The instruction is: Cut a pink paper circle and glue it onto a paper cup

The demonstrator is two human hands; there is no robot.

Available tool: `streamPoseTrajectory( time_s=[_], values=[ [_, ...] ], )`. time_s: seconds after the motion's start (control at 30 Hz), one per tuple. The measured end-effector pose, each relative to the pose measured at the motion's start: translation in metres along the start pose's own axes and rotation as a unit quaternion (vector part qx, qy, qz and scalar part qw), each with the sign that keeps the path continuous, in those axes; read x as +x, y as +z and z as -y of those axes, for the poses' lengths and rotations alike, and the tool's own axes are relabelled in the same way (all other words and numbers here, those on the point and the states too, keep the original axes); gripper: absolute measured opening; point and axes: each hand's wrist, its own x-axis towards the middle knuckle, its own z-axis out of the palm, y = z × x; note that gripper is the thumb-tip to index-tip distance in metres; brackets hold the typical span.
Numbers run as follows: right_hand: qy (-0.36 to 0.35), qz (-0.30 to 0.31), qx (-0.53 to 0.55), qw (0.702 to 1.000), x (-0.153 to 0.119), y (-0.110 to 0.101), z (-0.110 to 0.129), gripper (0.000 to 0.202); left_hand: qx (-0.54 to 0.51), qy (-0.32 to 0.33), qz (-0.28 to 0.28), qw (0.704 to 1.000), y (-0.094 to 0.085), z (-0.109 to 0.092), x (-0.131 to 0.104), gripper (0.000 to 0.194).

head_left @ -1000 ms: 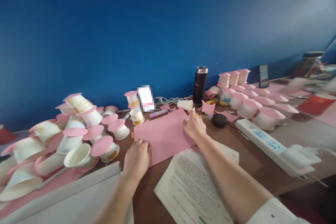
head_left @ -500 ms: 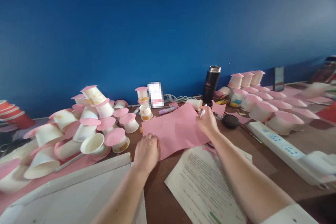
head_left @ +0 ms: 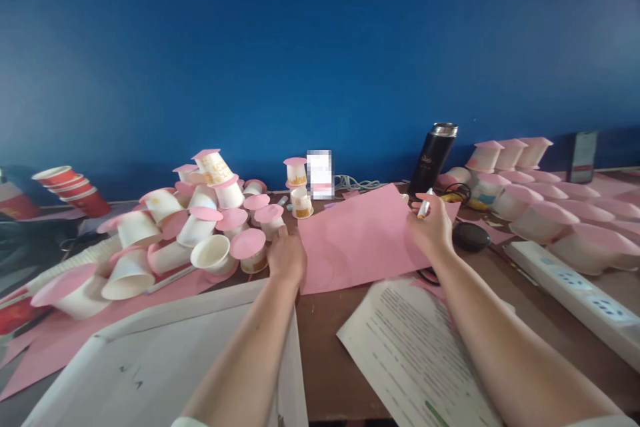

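Observation:
A pink sheet of paper (head_left: 355, 240) is raised at a slant above the brown table. My right hand (head_left: 433, 227) grips its right edge and also has a white pen with an orange end (head_left: 425, 203) between the fingers. My left hand (head_left: 287, 257) is closed at the sheet's left edge, close to a small cup with a pink disc (head_left: 270, 215); its fingertips are partly hidden. Behind the sheet stand two stacked paper cups (head_left: 301, 202) with pink discs. Left of my left hand lies a pile of white cups (head_left: 137, 228), many with pink paper attached.
A black bottle (head_left: 434, 159) stands by the blue wall, near cables and a black round lid (head_left: 471, 237). At right are pink-topped cups (head_left: 543, 220) and a power strip (head_left: 575, 287). A printed page (head_left: 417, 347) and a white box (head_left: 165, 360) lie in front; red cups (head_left: 75, 190) lean left.
The view has turned left. The pink sheet has been lifted and tilted, and my left hand has moved from its lower left corner up beside the small cups.

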Motion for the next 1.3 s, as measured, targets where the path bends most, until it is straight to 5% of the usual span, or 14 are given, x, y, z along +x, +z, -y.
streamPoseTrajectory(
  time_s=[0.2,0.37,0.5,0.8,1.3],
  values=[
    [-0.073,-0.037,0.049,0.995,-0.018,-0.003,0.027,0.035,-0.010,-0.005,0.023,1.000,0.001,0.005,0.003,0.035],
    [-0.085,0.144,0.204,0.965,-0.043,0.001,0.050,0.039,-0.023,-0.017,0.016,0.999,0.002,0.007,0.002,0.029],
    [-0.071,0.203,0.216,0.952,-0.059,0.003,0.059,0.039,-0.041,-0.020,0.003,0.999,0.007,0.007,0.004,0.026],
    [0.017,0.280,0.277,0.919,-0.080,0.011,0.068,0.039,-0.304,0.142,-0.042,0.941,0.005,0.006,-0.007,0.018],
    [-0.009,0.321,0.237,0.917,-0.087,0.013,0.067,0.039,-0.340,0.232,-0.065,0.909,0.009,-0.004,-0.013,0.016]
  ],
)
